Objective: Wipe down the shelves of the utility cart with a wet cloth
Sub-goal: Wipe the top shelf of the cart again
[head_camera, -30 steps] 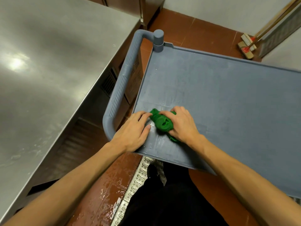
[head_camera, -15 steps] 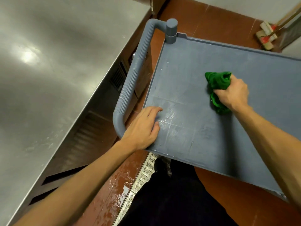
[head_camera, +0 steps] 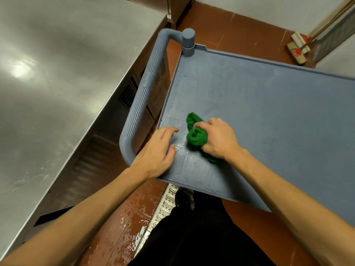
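Right hand [head_camera: 218, 140] grips green cloth [head_camera: 196, 138]; left hand [head_camera: 156, 152] beside it.

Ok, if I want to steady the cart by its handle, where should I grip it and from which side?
Grip the handle on its ribbed middle stretch, coming down from above with the left hand, which rests on the top shelf beside it. The bar is round and stands off the shelf edge, so fingers can likely wrap it.

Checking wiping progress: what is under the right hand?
A bunched green cloth, held by the right hand against the top shelf. The shelf patch beneath them is covered, unseen.
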Tool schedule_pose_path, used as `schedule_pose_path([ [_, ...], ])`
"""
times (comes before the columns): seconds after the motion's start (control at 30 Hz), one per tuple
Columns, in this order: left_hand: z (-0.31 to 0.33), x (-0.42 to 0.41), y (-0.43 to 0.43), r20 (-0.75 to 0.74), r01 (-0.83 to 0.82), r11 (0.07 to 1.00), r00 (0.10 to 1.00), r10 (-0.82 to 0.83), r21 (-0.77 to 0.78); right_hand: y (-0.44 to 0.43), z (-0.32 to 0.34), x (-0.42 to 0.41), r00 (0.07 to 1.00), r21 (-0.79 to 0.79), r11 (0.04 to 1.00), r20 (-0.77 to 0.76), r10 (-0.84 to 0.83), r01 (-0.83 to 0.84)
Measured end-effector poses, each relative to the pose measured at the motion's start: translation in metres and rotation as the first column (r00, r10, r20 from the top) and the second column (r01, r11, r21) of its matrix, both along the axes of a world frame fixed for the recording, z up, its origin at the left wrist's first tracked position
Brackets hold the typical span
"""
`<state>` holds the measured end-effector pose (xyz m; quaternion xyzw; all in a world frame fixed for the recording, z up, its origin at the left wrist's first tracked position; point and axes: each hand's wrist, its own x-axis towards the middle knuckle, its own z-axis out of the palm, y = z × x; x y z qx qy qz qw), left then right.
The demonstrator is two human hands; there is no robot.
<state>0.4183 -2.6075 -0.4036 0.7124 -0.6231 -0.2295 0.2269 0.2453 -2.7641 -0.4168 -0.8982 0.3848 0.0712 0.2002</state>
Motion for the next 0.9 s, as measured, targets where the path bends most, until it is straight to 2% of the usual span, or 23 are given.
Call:
schedule_pose_path([
  [0.17, 0.0, 0.0, 0.001, 0.005, -0.008, 1.0, 1.0, 0.008, -0.01, 0.045, 0.004, 0.006, 0.965, 0.01, 0.965, 0.008, 0.262, -0.262],
  [0.27, -0.005, 0.005, -0.003, -0.04, -0.158, 0.987, 0.986, 0.16, 0.042, 0.061, 0.008, -0.004, 0.95, 0.038, 0.95, 0.036, 0.309, -0.311],
  [0.33, -0.004, 0.009, -0.017, -0.051, -0.292, 0.954, 0.954, 0.295, 0.062, 0.068, 0.011, -0.016, 0.955, 0.089, 0.952, 0.066, 0.289, -0.294],
  [0.43, -0.004, 0.014, -0.057, 0.027, -0.398, 0.917, 0.917, 0.398, 0.01, 0.078, 0.011, -0.03, 0.972, 0.155, 0.968, 0.159, 0.171, -0.195],
  [0.5, -0.006, 0.016, -0.086, 0.053, -0.437, 0.9, 0.899, 0.436, 0.01, 0.085, 0.007, -0.031, 0.976, 0.108, 0.981, 0.164, 0.142, -0.161],
  [0.67, -0.021, 0.024, -0.145, 0.199, -0.481, 0.875, 0.864, 0.463, 0.054, 0.096, -0.002, -0.018, 0.985, -0.038, 0.99, 0.094, 0.142, -0.139],
  [0.77, -0.028, 0.045, -0.169, 0.223, -0.531, 0.845, 0.833, 0.507, 0.061, 0.095, -0.008, -0.017, 0.988, -0.072, 0.993, 0.112, 0.103, -0.095],
  [0.9, -0.05, 0.06, -0.162, 0.168, -0.432, 0.9, 0.885, 0.435, -0.054, 0.088, -0.019, -0.017, 0.978, -0.108, 0.991, 0.184, 0.095, -0.076],
])
